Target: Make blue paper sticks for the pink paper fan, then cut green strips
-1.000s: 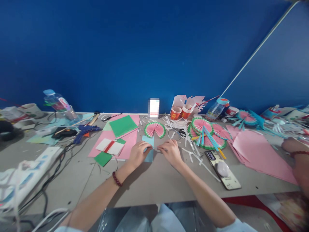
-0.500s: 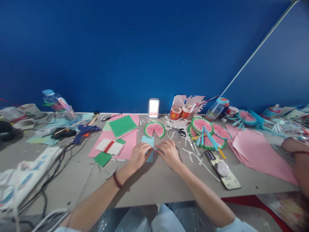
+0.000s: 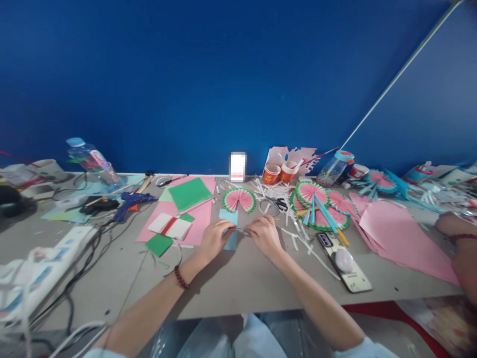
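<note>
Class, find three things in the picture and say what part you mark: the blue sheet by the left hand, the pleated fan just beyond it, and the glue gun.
Blue sheet (image 3: 228,217): head view, on its far end.
Fan (image 3: 237,197): head view, on its pink pleats.
Glue gun (image 3: 131,200): head view, on its blue body.

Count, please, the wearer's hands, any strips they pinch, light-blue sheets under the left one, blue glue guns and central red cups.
Left hand and right hand: 2
Pinched strip: 1
Light-blue sheet: 1
Blue glue gun: 1
Central red cups: 2
Total: 7
</note>
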The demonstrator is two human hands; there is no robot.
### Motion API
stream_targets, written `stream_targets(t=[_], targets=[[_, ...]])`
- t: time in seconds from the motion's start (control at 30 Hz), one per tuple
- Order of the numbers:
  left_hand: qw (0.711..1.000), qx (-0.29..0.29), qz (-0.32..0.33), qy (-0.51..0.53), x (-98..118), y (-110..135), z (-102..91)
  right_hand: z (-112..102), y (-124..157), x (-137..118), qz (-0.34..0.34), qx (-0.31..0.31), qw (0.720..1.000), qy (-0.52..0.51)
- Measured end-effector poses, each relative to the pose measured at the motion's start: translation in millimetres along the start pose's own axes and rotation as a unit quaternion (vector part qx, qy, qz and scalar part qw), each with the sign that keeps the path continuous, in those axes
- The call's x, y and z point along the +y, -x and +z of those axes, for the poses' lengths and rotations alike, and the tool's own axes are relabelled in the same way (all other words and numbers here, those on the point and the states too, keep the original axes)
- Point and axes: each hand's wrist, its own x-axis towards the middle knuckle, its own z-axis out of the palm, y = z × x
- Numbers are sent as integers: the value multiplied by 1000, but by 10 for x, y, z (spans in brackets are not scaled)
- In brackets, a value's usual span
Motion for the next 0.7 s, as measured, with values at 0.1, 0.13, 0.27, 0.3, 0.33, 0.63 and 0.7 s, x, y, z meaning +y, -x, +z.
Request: stream_targets(t=[0.1, 0.13, 0.27, 0.3, 0.33, 0.63, 0.7], targets=[[1000, -3, -9, 2, 8, -13, -18, 19, -1, 11, 0, -11, 1000, 14], [1000, -2, -10, 1, 8, -15, -19, 22, -3, 9, 2, -15, 1000, 19], [1000, 5, -1, -7, 7, -19, -14, 19, -11, -10, 14, -28, 999, 31], [1000, 5, 6, -12, 8, -18, -12, 18, -11, -15, 19, -32, 999, 29], [1000, 3, 15, -19, 10, -16, -9, 19, -10, -18, 24, -36, 999, 25], [996, 2, 59, -62, 0, 16, 24, 61, 12, -9, 15, -49, 999, 2], [996, -6, 67, -65, -7, 25, 37, 67, 6, -24, -1, -49, 999, -13]])
